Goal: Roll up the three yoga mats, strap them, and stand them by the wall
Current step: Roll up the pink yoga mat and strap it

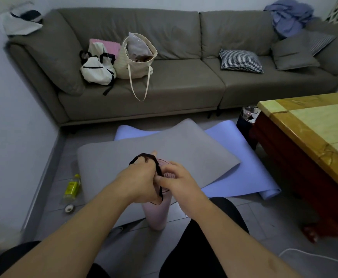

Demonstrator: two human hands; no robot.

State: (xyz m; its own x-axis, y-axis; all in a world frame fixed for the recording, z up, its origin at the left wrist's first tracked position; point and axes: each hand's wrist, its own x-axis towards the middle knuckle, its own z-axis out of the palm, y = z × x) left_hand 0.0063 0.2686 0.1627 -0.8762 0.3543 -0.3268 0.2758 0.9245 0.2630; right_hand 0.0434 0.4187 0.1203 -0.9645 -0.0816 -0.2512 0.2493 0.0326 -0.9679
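Broadly, a long grey sofa (164, 63) fills the back of the room, carrying a white backpack (97, 66), a cream tote bag (134, 59), a checked cushion (241, 61), a grey cushion (293, 54) and a heap of blue cloth (289, 16). At the right stands a dark wooden table (312, 137) with a yellow-green top, and a dark waste bin (245, 122) sits just beside its far corner.

On the tiled floor in front of the sofa a lilac mat (242, 169) lies flat, and a grey mat (140, 153) lies unrolled on top of it, crossing it at an angle.

Nearer the person, a pink mat (158, 213) is already rolled and stands on end on the floor, between the person's dark-clad knees and touching the near edge of the grey mat.

Both hands work at its top end. The left hand (142, 177) has its fingers curled through a black strap (154, 165), stretching the loop over the roll's rim. The right hand (179, 180) pinches the same strap at the rim with thumb and fingers bent.

Left of the grey mat, a plastic bottle (71, 188) with a yellow label lies on the floor, with a small round roll of tape (68, 208) near it.
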